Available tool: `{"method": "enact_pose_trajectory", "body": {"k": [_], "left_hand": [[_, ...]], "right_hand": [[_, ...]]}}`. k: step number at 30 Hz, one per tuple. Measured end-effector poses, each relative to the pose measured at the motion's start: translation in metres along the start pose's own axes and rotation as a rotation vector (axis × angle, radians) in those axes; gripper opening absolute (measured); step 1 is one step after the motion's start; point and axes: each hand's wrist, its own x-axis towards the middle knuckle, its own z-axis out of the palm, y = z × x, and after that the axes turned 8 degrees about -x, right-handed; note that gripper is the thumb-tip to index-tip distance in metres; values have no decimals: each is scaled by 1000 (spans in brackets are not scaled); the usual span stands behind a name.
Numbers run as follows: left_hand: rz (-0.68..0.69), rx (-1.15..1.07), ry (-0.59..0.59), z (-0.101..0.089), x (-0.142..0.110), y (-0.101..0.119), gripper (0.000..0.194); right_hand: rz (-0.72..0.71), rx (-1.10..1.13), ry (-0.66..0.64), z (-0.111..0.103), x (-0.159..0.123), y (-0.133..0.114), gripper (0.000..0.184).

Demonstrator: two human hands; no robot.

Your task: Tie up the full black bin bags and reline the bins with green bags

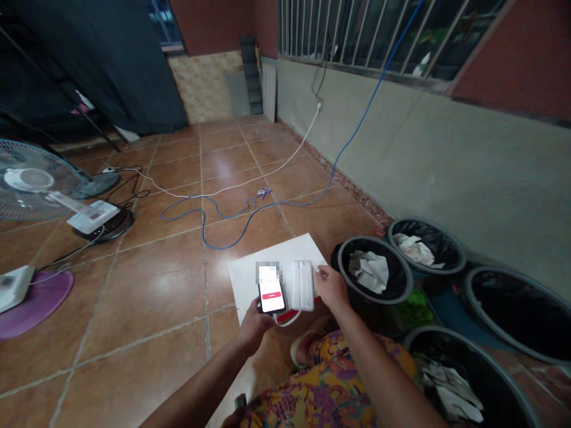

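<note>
Both arms (pixel 203 371) reach fwd, angled in; L hand (pixel 255 324) curled, R hand (pixel 333 288) w/ fingers (pixel 323 272) bent.

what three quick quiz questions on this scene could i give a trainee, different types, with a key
1. Multiple choice: what does the left hand hold?
a) crumpled paper
b) the phone
c) a fan
2. True or false: part of the blue cable lies on the tiled floor.
3. Fill in: the fan is on the person's ____ side.
Key: 1 b; 2 true; 3 left
</note>
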Motion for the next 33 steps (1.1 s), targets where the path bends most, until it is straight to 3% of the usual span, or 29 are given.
{"method": "enact_pose_trajectory", "body": {"k": [6,14,25,33], "left_hand": [[-29,-16,59,4,-10,5,78],[27,70,200,11,-8,1,76],[194,203,297,-2,1,-20,47],[244,164,321,-9,5,-24,41]], "right_hand": [[-1,131,69,-8,-13,8,33],[-4,245,68,-10,-26,17,40],[13,308,69,-11,-36,26,43],[24,392,71,-14,-39,26,42]]}}
